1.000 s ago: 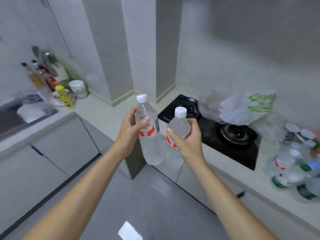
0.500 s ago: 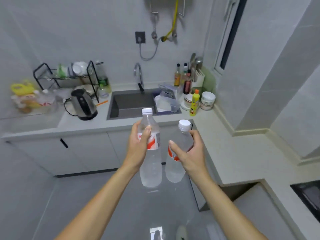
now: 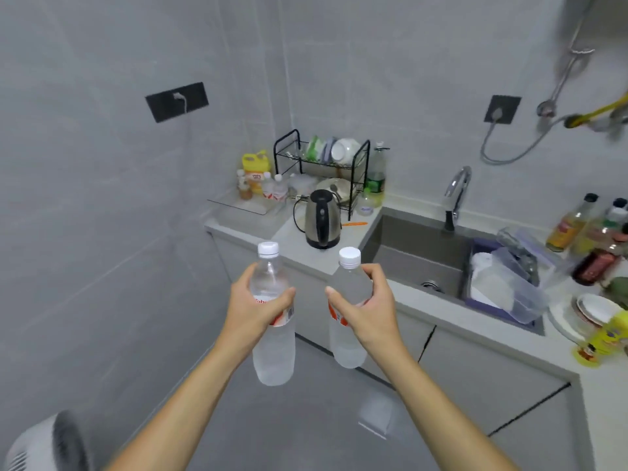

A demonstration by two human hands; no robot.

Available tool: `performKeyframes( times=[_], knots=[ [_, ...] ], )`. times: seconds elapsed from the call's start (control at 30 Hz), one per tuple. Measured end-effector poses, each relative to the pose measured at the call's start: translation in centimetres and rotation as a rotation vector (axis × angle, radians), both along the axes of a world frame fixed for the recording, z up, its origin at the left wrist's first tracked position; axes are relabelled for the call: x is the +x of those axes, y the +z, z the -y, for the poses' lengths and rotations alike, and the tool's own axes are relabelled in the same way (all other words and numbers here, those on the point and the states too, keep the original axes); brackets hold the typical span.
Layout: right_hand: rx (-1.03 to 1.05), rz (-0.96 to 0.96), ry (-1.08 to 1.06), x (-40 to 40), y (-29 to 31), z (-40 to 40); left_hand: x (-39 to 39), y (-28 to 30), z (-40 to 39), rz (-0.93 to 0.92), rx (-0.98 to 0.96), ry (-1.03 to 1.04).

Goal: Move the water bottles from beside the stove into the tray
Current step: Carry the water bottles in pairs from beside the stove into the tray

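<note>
My left hand grips a clear water bottle with a white cap and a red label, held upright over the floor. My right hand grips a second, similar water bottle beside it. Both hang in front of the counter, a little apart. A clear tray lies at the far left end of the counter against the wall, with two small water bottles and a yellow jug standing at its back. The stove is out of view.
A steel kettle stands on the counter between the tray and the sink. Behind it is a black dish rack and a green-label bottle. Containers, sauce bottles and plates crowd the right. A white fan sits bottom left.
The view has swung left, from the stove past the sink to the counter's left end. The tray has come into sight. Both hands still hold their bottles, now slightly farther apart.
</note>
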State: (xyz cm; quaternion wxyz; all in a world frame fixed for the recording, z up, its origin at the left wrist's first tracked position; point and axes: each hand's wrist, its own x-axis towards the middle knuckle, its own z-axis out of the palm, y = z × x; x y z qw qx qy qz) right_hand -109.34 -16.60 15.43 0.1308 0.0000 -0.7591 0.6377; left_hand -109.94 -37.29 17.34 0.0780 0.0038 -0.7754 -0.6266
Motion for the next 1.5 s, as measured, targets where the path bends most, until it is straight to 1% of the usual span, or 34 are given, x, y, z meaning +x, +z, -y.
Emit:
performKeyframes(
  times=[0.17,0.27,0.33,0.5,0.63,0.8,0.87,1.07,1.13,1.23,1.33,1.5],
  knots=[
    [0.020,0.014,0.129,-9.2,-0.8,6.5,-6.6,-0.6,6.7,-0.003,-0.062,0.175],
    [0.035,0.029,0.170,-15.1,-2.0,10.3,-12.0,-1.3,10.8,0.022,-0.073,0.230],
    [0.064,0.031,0.152,-19.2,-2.6,12.9,-15.9,-1.8,13.6,0.011,-0.129,0.243],
    [0.088,0.052,0.079,-29.5,-3.4,18.9,-25.9,-2.1,20.1,0.001,-0.496,0.117],
    [0.100,0.027,0.051,-36.5,-3.3,22.5,-33.7,-1.5,23.8,-0.009,-0.597,0.077],
    [0.120,0.033,0.059,-44.1,-4.0,25.1,-42.5,-1.7,26.2,-0.037,-0.746,0.040],
    [0.130,0.023,0.071,-47.3,-4.6,25.8,-45.9,-1.8,26.8,-0.039,-0.761,0.015],
    [0.159,-0.049,0.015,-58.0,-6.1,27.0,-57.7,-2.9,27.7,-0.037,-0.735,-0.039],
    [0.181,-0.047,-0.010,-61.8,-6.8,27.1,-62.0,-3.5,28.0,-0.023,-0.757,-0.024],
    [0.196,-0.029,-0.048,-66.4,-7.6,27.3,-67.2,-4.3,28.0,-0.019,-0.764,-0.054],
    [0.212,-0.003,-0.069,-69.7,-8.7,27.4,-71.1,-5.5,27.9,-0.027,-0.741,-0.124],
    [0.242,0.038,-0.117,-73.1,-11.4,27.9,-76.7,-8.7,27.4,0.024,-0.673,-0.289]
  ],
)
